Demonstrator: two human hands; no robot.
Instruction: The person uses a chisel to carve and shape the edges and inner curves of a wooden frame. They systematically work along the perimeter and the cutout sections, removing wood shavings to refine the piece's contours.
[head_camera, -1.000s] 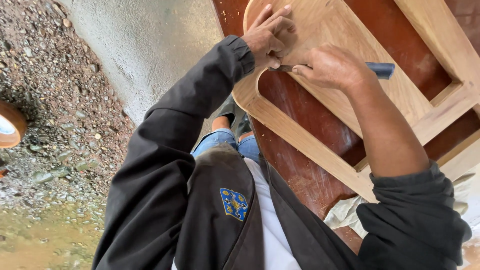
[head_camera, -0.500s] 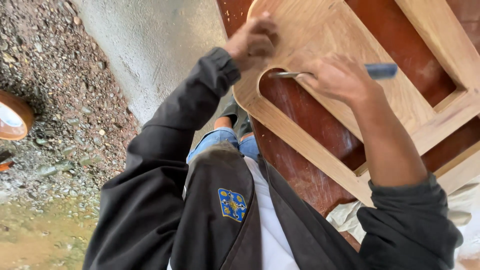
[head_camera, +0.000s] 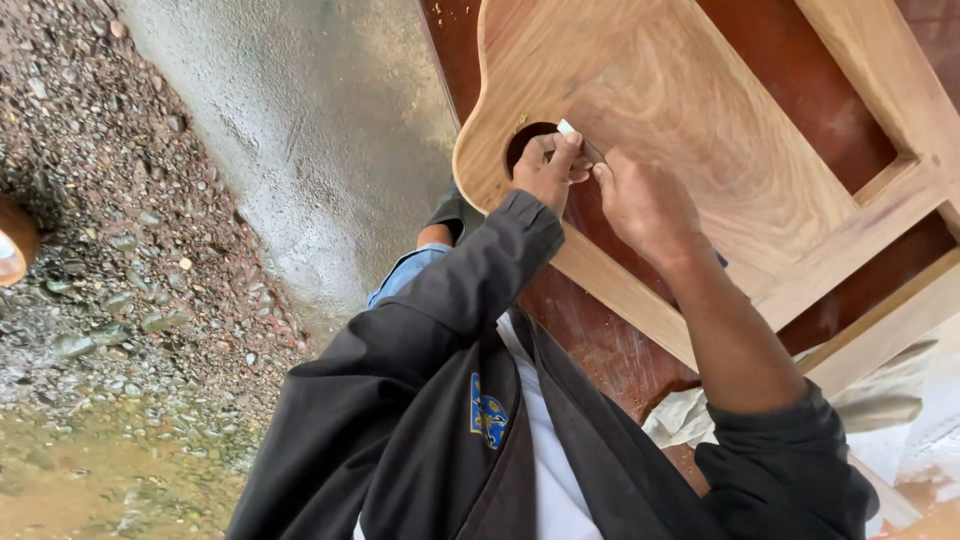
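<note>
Hands: we count two, both bare, both up on one wooden piece.
Left hand (head_camera: 548, 170): fingers curled at the rim of the round hole (head_camera: 528, 140), pinching a small white piece (head_camera: 566, 127) between thumb and fingertips.
Right hand (head_camera: 645, 205): just beside the left, fingers bent down against the wood; what it grips, if anything, we cannot tell, as the palm hides it.
Wooden panel (head_camera: 700, 110): one light, curved-edged board with a single round hole, lying across a dark red-brown surface (head_camera: 600, 350).
White piece: right at the hole's upper edge, touching the panel, held by the left fingertips.
Frame bars: we make out two pale wooden bars (head_camera: 880, 80) to the right, meeting at a corner.
Sleeves: two dark ones; the right pushed up past the forearm, the left down to the wrist.
Jacket badge (head_camera: 487, 412): one, blue and yellow, on the chest.
Ground: wet gravel (head_camera: 120, 250) on the left, a grey concrete strip (head_camera: 320, 150) beside it.
Left edge: one round brown object (head_camera: 12, 245), partly cut off.
</note>
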